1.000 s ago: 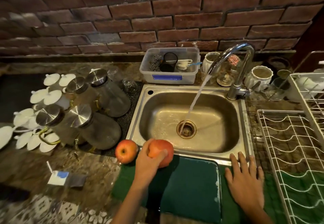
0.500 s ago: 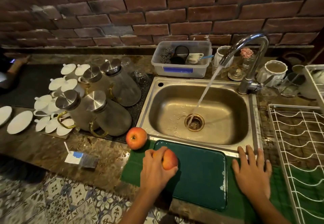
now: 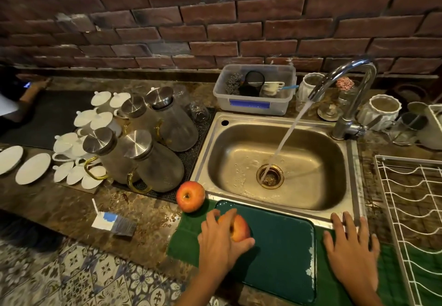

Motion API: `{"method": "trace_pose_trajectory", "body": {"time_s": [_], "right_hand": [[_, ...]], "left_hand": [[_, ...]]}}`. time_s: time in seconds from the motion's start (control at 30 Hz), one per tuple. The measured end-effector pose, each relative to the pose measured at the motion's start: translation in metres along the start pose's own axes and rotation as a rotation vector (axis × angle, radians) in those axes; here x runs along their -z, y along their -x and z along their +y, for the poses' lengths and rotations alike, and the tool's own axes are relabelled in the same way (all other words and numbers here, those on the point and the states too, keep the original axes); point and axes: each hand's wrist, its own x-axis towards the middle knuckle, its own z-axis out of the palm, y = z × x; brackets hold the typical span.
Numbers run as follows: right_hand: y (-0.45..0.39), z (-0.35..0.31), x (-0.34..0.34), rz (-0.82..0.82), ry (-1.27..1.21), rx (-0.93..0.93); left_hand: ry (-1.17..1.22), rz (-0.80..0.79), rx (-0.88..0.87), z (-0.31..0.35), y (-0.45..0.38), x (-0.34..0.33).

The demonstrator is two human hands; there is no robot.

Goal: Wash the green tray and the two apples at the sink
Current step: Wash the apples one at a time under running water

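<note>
Left of the sink, one apple sits on the counter, stem end up. In front of the sink the left hand grips the second apple on the green tray, whose long axis runs along the sink's front rim. The right hand lies flat, fingers straight, just right of the tray.

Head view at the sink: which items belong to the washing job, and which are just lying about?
Job: green tray; apple gripped by left hand; second apple; sink; running tap.
Lying about: lidded jugs, white plates, plastic tub, wire rack.

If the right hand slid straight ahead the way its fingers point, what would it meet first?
The right hand lies flat, fingertips at the sink front rim; going on, it would likely cross that rim and drop into the basin.
</note>
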Motion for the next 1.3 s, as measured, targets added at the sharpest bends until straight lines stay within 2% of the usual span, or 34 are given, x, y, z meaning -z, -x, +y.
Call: {"method": "trace_pose_trajectory", "body": {"time_s": [0.07,0.17,0.23,0.57,0.83,0.97,1.17,1.27,1.3], "right_hand": [[-0.001,-0.001,0.001,-0.022,-0.010,-0.003],[-0.002,-0.003,0.003,-0.050,-0.010,-0.005],[-0.002,-0.004,0.007,-0.057,-0.010,-0.016],[-0.006,-0.017,0.026,-0.151,-0.035,-0.098],[-0.002,-0.026,0.028,-0.048,0.076,-0.114],[-0.009,-0.007,0.006,0.065,-0.041,-0.048],[-0.016,0.012,-0.021,0.235,-0.032,0.086],[-0.027,0.004,-0.015,0.463,-0.098,0.139],[-0.025,-0.002,-0.006,0.469,-0.165,0.106]], "left_hand": [[0.117,0.083,0.050,-0.007,-0.012,0.013],[0.230,0.341,0.183,-0.026,-0.037,0.037],[0.233,0.378,0.260,-0.038,-0.054,0.047],[0.297,0.181,0.378,-0.060,-0.094,0.040],[0.291,0.223,0.346,-0.033,-0.118,0.042],[0.368,0.211,0.199,0.027,-0.152,0.042],[0.468,0.038,0.026,0.117,-0.196,0.013],[0.532,-0.041,-0.015,0.146,-0.209,-0.004],[0.560,-0.057,-0.023,0.153,-0.212,-0.008]]}}
